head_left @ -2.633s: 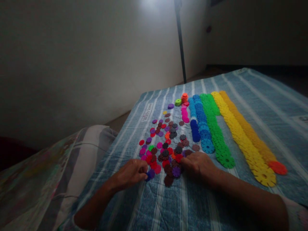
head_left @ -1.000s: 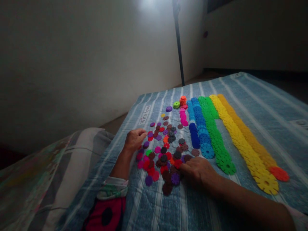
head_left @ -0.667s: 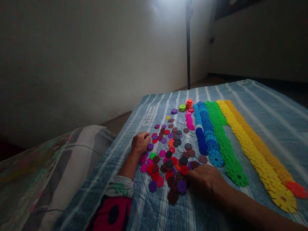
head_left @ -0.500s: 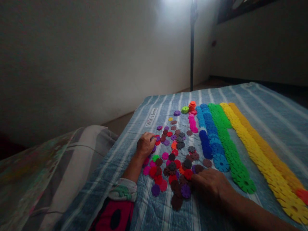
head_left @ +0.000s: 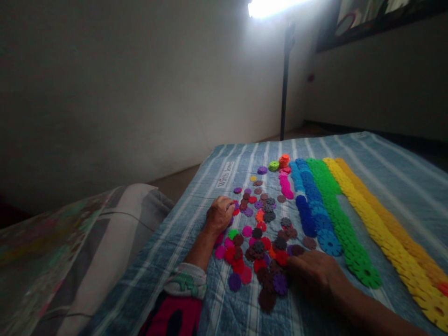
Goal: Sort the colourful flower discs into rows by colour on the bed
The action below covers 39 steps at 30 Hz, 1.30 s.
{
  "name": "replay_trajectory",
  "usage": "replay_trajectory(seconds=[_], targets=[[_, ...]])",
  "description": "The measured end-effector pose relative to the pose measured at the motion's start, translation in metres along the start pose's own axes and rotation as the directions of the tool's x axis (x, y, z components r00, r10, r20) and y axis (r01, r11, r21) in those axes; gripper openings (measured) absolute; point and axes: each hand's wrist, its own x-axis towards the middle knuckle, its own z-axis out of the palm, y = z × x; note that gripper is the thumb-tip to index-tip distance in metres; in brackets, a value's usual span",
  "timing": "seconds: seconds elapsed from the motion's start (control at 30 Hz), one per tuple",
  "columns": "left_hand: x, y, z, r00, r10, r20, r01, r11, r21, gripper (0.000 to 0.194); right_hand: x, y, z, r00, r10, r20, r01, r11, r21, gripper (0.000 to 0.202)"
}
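My left hand rests at the left edge of a loose spread of notched plastic discs, its fingers curled by some purple and red discs. What those fingers hold, if anything, is hidden. At the right side of the spread, my right hand lies low with fingers bent together, beside a red disc and a brown disc. Its fingertips are dark and hard to make out. Between the hands lie mixed brown, grey, red, pink and purple discs, including a purple disc and a green disc.
Overlapping rows of blue, green, yellow and orange discs run along the right. Small orange and lime stacks stand farther back. A striped cloth lies underneath. Behind is a lamp stand.
The view has tilted up slightly, so the scene sits lower and farther right, with more of the lamp showing. Both hands stay at about the same places among the discs.
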Motion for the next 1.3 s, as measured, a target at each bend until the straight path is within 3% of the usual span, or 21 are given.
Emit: replay_trajectory(seconds=[0.3, 0.53, 0.67, 0.83, 0.97, 1.07, 1.13, 1.3], targets=[[0.001, 0.005, -0.001, 0.999, 0.001, 0.033, -0.001, 1.000, -0.008, 0.012, -0.001, -0.003, -0.001, 1.000, 0.023, 0.008, -0.023, 1.000, 0.021, 0.019], [0.003, 0.003, 0.001, 0.999, -0.035, -0.007, 0.035, 0.995, -0.093, 0.006, 0.005, -0.011, -0.014, 0.988, 0.112, 0.105, -0.122, 0.987, 0.100, 0.018], [0.004, 0.004, -0.002, 0.996, -0.089, -0.021, 0.086, 0.989, -0.124, 0.009, 0.003, -0.007, -0.014, 0.986, 0.101, 0.134, -0.113, 0.990, 0.088, 0.021], [0.005, 0.005, -0.002, 0.989, -0.146, 0.014, 0.146, 0.972, -0.183, 0.013, 0.000, -0.004, -0.011, 0.997, 0.066, 0.043, -0.068, 0.996, 0.052, 0.023], [0.007, 0.005, -0.001, 0.983, -0.181, 0.027, 0.182, 0.956, -0.229, 0.015, -0.001, -0.004, -0.012, 0.989, -0.017, -0.149, 0.009, 0.999, -0.051, 0.029], [0.008, 0.004, 0.000, 0.982, -0.187, 0.026, 0.188, 0.952, -0.240, 0.014, 0.000, -0.004, -0.016, 0.961, -0.012, -0.277, -0.038, 0.984, -0.175, 0.030], [0.008, 0.004, 0.000, 0.980, -0.195, 0.031, 0.196, 0.947, -0.255, 0.015, 0.001, -0.004, -0.018, 0.960, 0.003, -0.280, -0.072, 0.968, -0.239, 0.027], [0.009, 0.005, -0.001, 0.976, -0.215, 0.024, 0.213, 0.936, -0.281, 0.019, 0.002, -0.005, -0.018, 0.988, 0.040, -0.150, -0.086, 0.946, -0.312, 0.018]])
